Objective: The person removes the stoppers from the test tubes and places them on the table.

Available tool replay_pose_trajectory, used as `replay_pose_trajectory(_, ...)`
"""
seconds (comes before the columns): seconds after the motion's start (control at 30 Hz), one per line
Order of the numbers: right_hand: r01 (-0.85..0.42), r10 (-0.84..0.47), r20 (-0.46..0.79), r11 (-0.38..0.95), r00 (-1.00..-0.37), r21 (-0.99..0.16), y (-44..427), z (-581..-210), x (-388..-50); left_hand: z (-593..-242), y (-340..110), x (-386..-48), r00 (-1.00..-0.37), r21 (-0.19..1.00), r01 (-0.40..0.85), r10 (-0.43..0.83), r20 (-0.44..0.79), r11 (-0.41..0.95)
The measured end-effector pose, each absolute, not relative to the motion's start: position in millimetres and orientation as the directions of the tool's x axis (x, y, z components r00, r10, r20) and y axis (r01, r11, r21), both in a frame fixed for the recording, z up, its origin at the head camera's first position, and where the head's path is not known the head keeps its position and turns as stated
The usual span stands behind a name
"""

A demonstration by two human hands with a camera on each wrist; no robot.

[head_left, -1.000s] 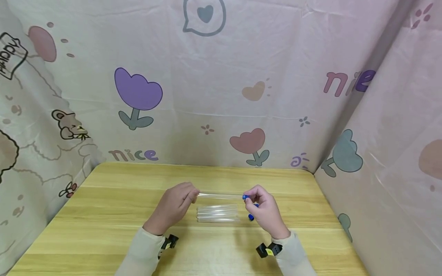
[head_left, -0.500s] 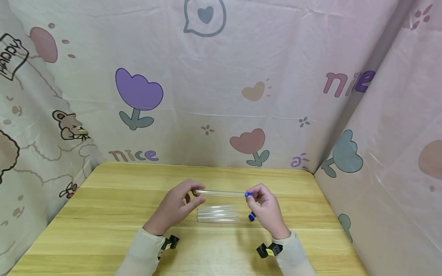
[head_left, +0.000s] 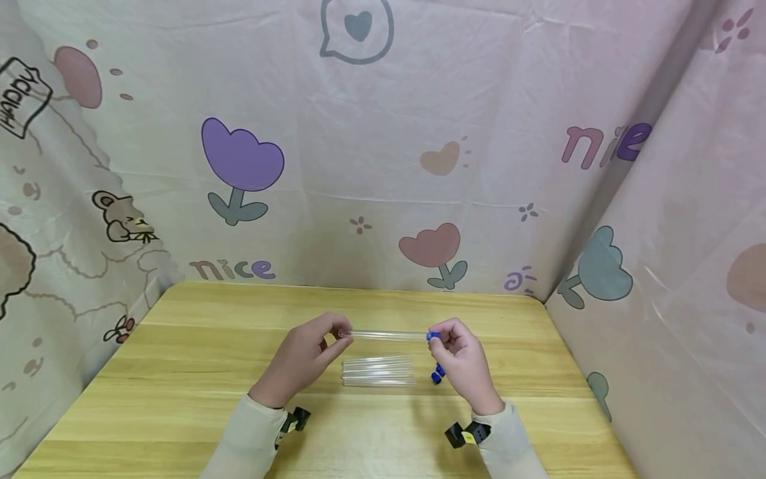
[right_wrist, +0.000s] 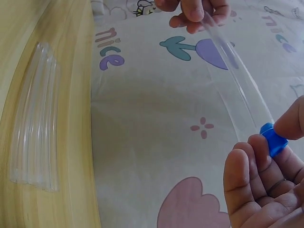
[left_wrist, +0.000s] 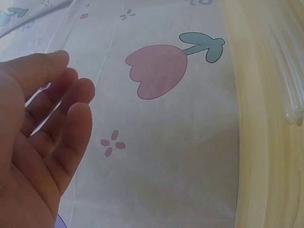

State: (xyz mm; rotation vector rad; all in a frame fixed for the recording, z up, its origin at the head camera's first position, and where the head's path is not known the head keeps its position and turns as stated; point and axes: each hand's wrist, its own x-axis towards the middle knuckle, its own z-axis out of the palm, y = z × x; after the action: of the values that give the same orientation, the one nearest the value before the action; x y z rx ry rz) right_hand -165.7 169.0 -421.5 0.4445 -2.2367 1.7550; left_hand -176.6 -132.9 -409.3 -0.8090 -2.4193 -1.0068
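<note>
A clear tube point(head_left: 389, 335) is held level above the table, running between both hands. My left hand point(head_left: 302, 356) pinches its left end between thumb and fingers. At the other end, my right hand point(head_left: 465, 362) pinches a blue cap point(right_wrist: 274, 139), which sits against the tube's end; how far it is pushed on cannot be told. Below the held tube lies a row of several clear tubes point(head_left: 377, 371). A few loose blue caps point(head_left: 437, 376) rest on the table beside the right hand, partly hidden by it.
The wood-grain table point(head_left: 149, 372) meets a printed cloth backdrop point(head_left: 335, 166) at its back edge, with cloth on both sides too. A small black camera is strapped to each wrist.
My left fingers opened around the tube's left end half a second ago and have closed on it again. The tube and capped end have shifted slightly right and up.
</note>
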Motion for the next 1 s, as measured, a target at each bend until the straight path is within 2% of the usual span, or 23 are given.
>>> replay_pose_trajectory(0.43, -0.398, -0.067, 0.393, 0.216, -0.917, -0.892, 168.9, -422.0, -166.7, -409.7, -133.7, -179.3, -0.709, 0.434, 0.679, 0.374, 0.598, 0.592)
replay_pose_trajectory(0.77, -0.391, -0.069, 0.385, 0.227, -0.92, -0.892, 169.6, -421.2, -165.3, -410.4, -134.5, -179.1, -0.721, 0.443, 0.666, 0.369, 0.586, 0.6)
replay_pose_trajectory(1.0, -0.436, -0.107, 0.423, 0.189, -0.9, -0.88, 170.9, -421.2, -165.7, -412.6, -136.2, -180.6, -0.707, 0.438, 0.679, 0.364, 0.607, 0.589)
